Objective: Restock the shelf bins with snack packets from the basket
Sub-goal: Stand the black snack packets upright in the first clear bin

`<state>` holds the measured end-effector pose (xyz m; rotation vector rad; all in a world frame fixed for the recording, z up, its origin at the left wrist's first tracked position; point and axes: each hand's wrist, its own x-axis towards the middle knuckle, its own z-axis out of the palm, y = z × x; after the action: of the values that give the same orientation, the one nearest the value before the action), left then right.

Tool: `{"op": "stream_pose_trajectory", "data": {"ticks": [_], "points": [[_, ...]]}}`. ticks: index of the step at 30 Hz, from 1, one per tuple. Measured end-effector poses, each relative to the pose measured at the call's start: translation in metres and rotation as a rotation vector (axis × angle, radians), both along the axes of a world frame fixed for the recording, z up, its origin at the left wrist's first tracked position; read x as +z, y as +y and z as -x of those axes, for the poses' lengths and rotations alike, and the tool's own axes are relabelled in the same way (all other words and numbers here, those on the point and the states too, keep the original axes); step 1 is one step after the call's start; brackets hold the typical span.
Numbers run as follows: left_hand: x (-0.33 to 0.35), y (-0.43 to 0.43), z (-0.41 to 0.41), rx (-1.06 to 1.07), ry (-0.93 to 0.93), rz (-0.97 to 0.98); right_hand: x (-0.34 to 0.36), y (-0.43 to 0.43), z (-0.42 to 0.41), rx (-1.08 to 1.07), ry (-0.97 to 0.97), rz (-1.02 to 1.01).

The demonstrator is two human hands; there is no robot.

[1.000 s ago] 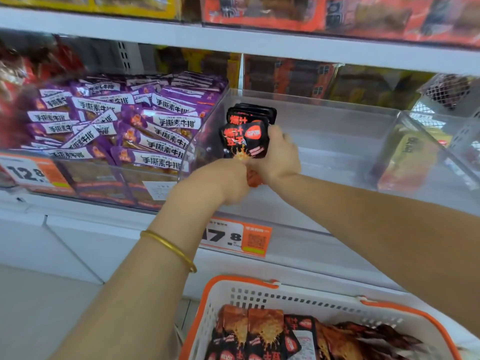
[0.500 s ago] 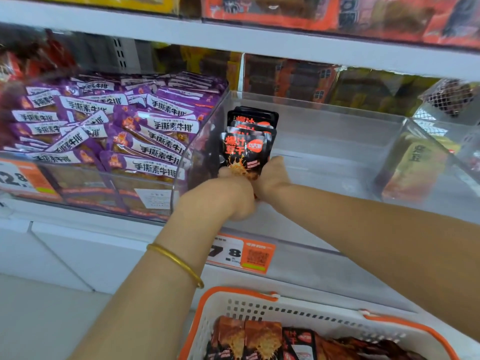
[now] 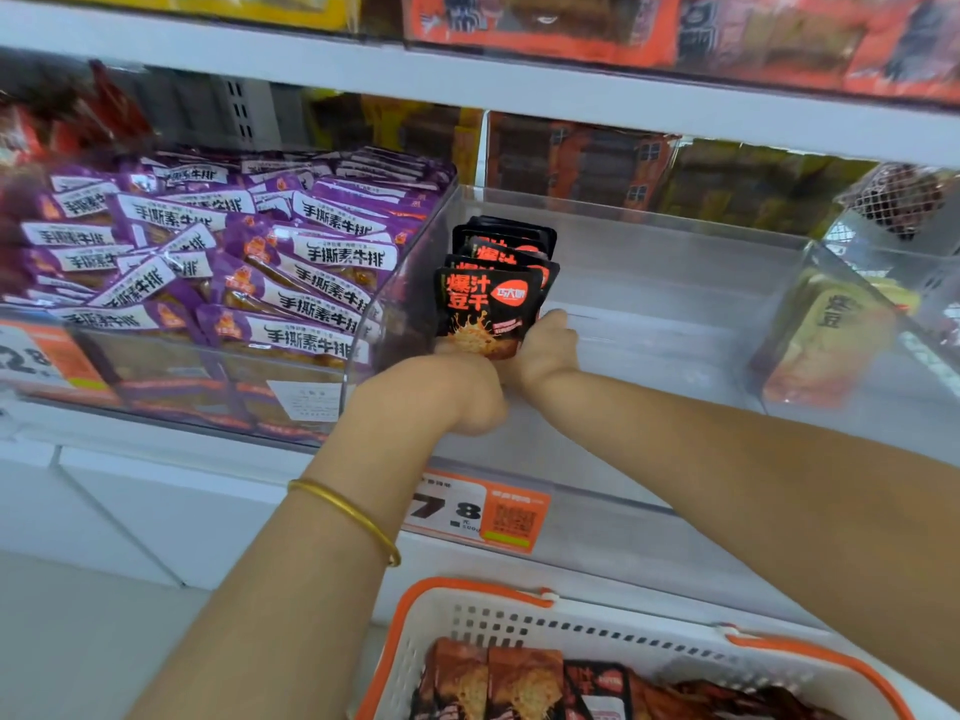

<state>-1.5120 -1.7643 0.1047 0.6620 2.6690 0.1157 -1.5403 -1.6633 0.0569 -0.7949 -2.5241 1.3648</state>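
A white store shelf (image 3: 519, 90) carries a row of clear plastic bins under a second shelf of orange and yellow boxes. The left bin (image 3: 223, 366) is heaped with purple packets (image 3: 311, 252); the middle bin (image 3: 675, 283) is almost bare, and a yellow packet (image 3: 831, 330) shows through the wall of the bin to its right. An orange price tag (image 3: 483, 511) hangs on the shelf edge. Both hands meet in the middle bin's left front corner: the left hand (image 3: 447, 392), a gold bangle (image 3: 348, 517) on its wrist, is curled closed at the foot of a small upright stack of black-and-red snack packets (image 3: 488, 304), and the right hand (image 3: 550, 345) presses against the stack's right side; its fingers are hidden behind the packets. The stack stands fanned against the bin's left wall. Below, a white basket (image 3: 649, 636) with orange handles holds more packets of the same kind.
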Motion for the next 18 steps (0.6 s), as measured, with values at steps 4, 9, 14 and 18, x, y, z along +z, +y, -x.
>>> {"op": "stream_pose_trajectory", "data": {"ticks": [4, 9, 14, 18], "points": [[-0.002, -0.001, 0.003, 0.027, 0.011, -0.029, 0.002, 0.000, 0.000, 0.068, -0.038, -0.050], [-0.003, -0.001, 0.008, 0.080, 0.032, -0.068, 0.008, 0.004, 0.002, 0.185, -0.089, -0.206], [-0.005, 0.000, 0.007, 0.059, 0.023, -0.042, 0.008, 0.010, 0.000, 0.265, -0.146, -0.189], [-0.003, -0.001, 0.004, 0.039, 0.034, -0.039, 0.008, 0.012, -0.001, 0.240, -0.138, -0.144]]}}
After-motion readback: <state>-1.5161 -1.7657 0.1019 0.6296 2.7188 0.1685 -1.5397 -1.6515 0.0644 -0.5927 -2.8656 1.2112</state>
